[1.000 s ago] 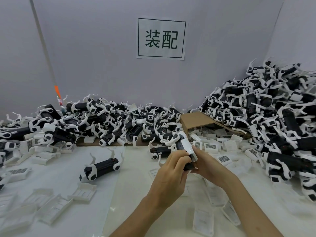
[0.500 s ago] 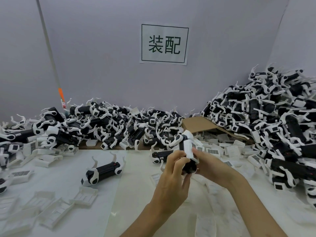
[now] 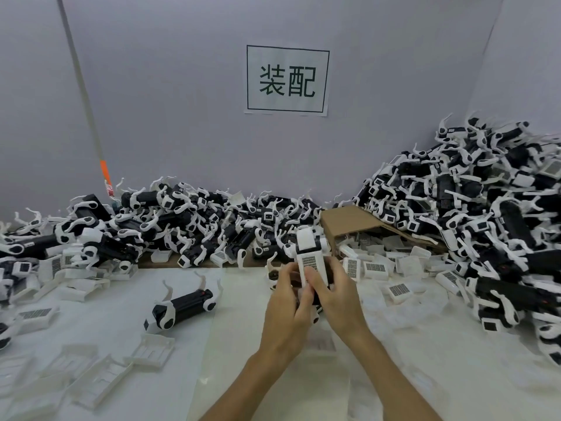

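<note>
The black-and-white unit is held upright just above the middle of the bench, head end far. The left hand wraps its dark body from the left. The right hand closes round it from the right and presses on the white cover along its near face.

The likely failure is a crooked seat. If the press lands on one edge, a clip may miss or snap, leaving the cover proud. The thin white legs at the far end could bend under a tight squeeze. A slip would drop the unit among the loose covers just right of the hands, where a half-fitted piece is easily lost.

The paper sign on the far wall reads "装配". The cover carries a dark gridded patch, a code or a grille, too fine to read. The loose covers show the same patch.
</note>
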A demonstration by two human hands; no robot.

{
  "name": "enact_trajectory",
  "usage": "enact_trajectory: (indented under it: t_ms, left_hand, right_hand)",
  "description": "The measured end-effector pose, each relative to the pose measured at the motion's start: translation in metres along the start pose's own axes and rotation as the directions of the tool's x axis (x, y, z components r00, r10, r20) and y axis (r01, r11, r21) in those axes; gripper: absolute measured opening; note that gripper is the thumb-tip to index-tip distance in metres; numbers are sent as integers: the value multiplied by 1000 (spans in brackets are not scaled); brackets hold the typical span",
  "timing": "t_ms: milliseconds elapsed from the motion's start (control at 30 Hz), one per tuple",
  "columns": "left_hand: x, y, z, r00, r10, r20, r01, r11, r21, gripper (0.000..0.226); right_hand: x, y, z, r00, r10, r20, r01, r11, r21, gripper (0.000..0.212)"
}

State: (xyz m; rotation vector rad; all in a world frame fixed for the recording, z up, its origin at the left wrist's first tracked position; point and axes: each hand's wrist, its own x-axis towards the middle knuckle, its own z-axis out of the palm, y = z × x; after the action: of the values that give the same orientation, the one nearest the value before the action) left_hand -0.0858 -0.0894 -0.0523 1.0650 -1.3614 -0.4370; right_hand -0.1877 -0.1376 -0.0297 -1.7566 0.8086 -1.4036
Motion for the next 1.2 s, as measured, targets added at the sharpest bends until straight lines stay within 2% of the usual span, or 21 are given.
enact_trajectory:
  t_ms: [133,233,367,633,900,1067,1200]
  left_hand:
    - [0,1,5,999,10,47,-11,1000,23,41]
    - [-1,2,5,997,21,76,-22,999,24,36]
    - [-1,0,2,998,42,47,-45,997,56,36]
    - [0,1,-1,997,70,9,-71,994,80,34]
    - [2,-4,0,999,36,8,-36,999,2,29]
    - [2,-6,-1,1000,22,9,-21,998,-66,28]
    - [4,-10,-5,999,49,8,-48,998,-45,27]
  right_hand:
    - [-6,0,-9,993,-107,-59,103,993,-64,35]
    - [-8,2,-6,987,-149,-62,142,984,-104,34]
    - [-9,3,-3,989,-145,-37,142,988,-60,29]
    - [-8,3,-2,993,-118,-12,117,991,-57,37]
    - [-8,4,1,992,-124,-38,122,990,-70,35]
    - [-9,6,1,995,-101,23,102,994,-39,43]
    - [-10,3,3,994,-105,42,106,994,-35,37]
